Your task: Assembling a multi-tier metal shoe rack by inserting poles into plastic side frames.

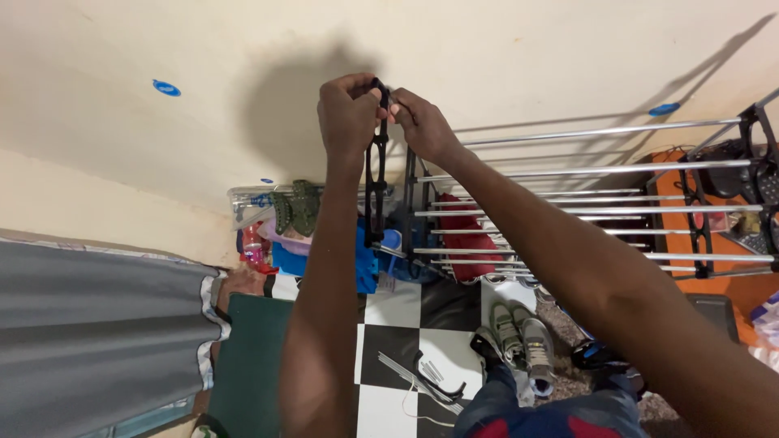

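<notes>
Near, bottom of the frame: the person's knee in blue and red cloth (560,418), and 2 grey shoes (523,341) on the black and white checkered floor (389,312). Loose metal rods and a black bracket (426,381) lie there beside the feet. Stepping back could mean treading on them and slipping.

Left hand (347,113): raised at top centre, fingers curled and pinching the top end of the black plastic side frame (376,174).

Right hand (422,122): just beside the left one, fingers closed on the same top end. The 2 hands nearly touch.

Side frame: upright, hanging down from the hands to the middle of the frame. Its lower end is free, so it may swing or twist if one grip loosens.

Rack of silver rods (584,211): right half of the frame, about 8 rods running to a second black side frame (698,227) at the far right. The near rod ends look unsupported; a hard push could pull them out of the far side.

Far, middle left: a pile with a blue box (365,268) and green sandals (296,207) against the cream wall (162,146). A dropped frame would fall among these.
</notes>
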